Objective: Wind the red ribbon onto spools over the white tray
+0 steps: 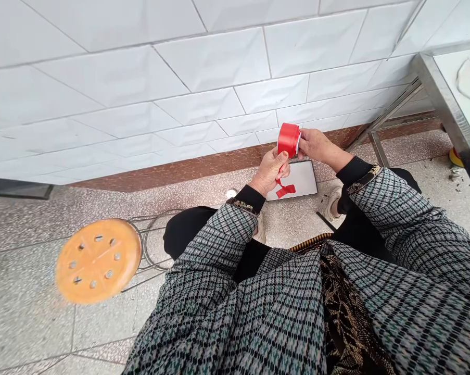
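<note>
A roll of red ribbon is held up between my two hands, in front of the tiled wall. My right hand grips the roll at its white-edged right side, its fingers partly hidden behind it. Closed just below the roll, my left hand has its thumb pressed against the red ribbon. A loose looped piece of red ribbon shows beneath that hand, over a white dark-edged rectangular panel or shallow tray on the floor. Whether this piece hangs or lies there I cannot tell.
An orange round stool with wire legs stands at the left. To the right is a metal-framed table. A small white disc lies on the speckled floor by the wall. My shoe is beside the panel.
</note>
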The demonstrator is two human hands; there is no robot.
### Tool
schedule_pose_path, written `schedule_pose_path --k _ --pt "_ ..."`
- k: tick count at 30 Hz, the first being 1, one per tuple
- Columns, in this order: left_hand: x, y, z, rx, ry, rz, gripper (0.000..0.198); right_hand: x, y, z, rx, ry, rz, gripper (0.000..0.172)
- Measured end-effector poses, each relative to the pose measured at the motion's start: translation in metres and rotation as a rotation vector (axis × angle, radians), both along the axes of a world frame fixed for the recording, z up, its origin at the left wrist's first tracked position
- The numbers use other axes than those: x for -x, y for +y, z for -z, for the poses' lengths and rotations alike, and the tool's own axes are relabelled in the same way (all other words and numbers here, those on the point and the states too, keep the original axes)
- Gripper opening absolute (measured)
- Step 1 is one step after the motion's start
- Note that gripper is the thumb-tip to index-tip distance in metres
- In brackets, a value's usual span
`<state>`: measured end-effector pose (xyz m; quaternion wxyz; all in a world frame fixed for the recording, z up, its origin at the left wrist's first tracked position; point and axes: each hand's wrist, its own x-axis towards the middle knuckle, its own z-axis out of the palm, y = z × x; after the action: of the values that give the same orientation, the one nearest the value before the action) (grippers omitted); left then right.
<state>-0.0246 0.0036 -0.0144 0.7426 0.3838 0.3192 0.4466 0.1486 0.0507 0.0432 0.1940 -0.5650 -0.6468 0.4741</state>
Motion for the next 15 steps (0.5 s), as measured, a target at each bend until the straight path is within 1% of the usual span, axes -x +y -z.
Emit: schedule_pose_path --k 4,7,9,11,15 --pt "0.0000 0.0006 -0.0001 -0.043 -0.012 -0.011 0.070 0.0046 -0.0027 0.0023 0.247 0.276 0.065 0.037" --pt "0.0018 0.0024 0.0018 -0.050 -0.002 0.001 0.067 0.0041 -0.0025 0.0058 0.414 0.378 0.078 0.041" --pt "0.0029 0.0038 0.0039 -0.056 0.003 0.013 0.065 0.0018 -0.0005 0.0074 0.506 0.434 0.038 0.042" --pt "0.0033 0.0048 0.0053 -0.056 0.010 0.020 0.066 -0.0007 0.0022 0.0078 0.580 0.465 -0.033 0.042" --pt "0.0028 0.0046 0.0040 -0.047 0.035 0.014 0.068 -0.0021 0.0049 0.0050 0.692 0.439 -0.170 0.050"
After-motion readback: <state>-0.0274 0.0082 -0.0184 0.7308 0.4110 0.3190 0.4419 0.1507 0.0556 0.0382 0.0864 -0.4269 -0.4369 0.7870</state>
